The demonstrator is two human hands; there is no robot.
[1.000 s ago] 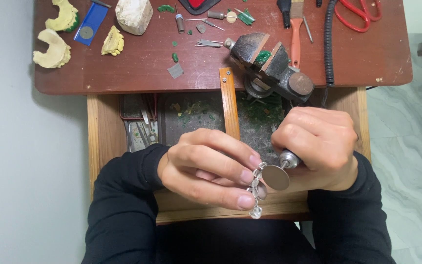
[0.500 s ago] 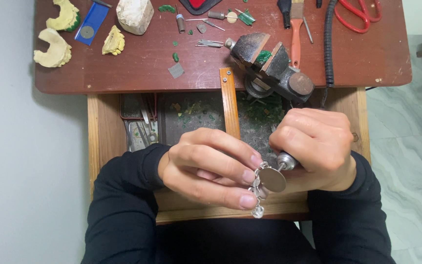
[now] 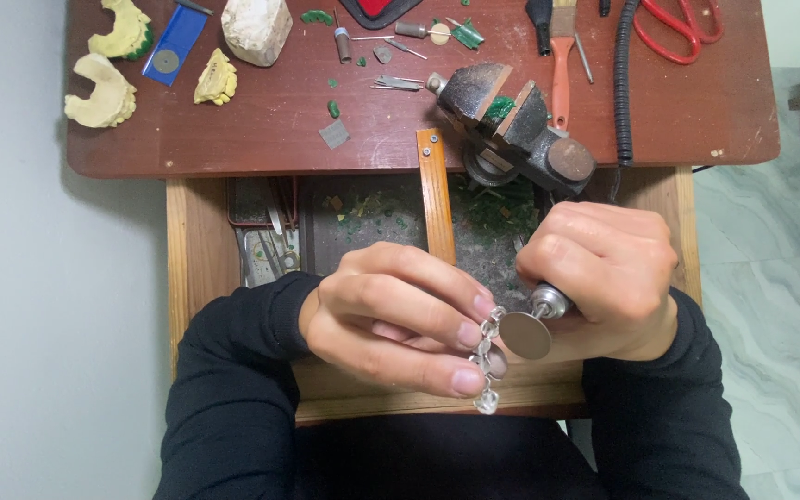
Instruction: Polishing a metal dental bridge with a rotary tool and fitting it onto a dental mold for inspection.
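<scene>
Head view: a small silver chain piece (image 3: 487, 356) is held against a rotary tool's disc (image 3: 526, 334) above an open drawer (image 3: 198, 268).

The piece is pinched between the fingers (image 3: 465, 333) of the left hand (image 3: 391, 319), its long axis hanging downward just below the desk (image 3: 233, 139) edge. The right hand (image 3: 604, 278) is wrapped tightly around the rotary tool, whose disc touches the piece from the right side. A vise (image 3: 511, 130) is mounted behind.

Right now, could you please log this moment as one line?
left hand: pinches metal chain piece | right hand: grips rotary tool, disc at piece | over open drawer
</scene>
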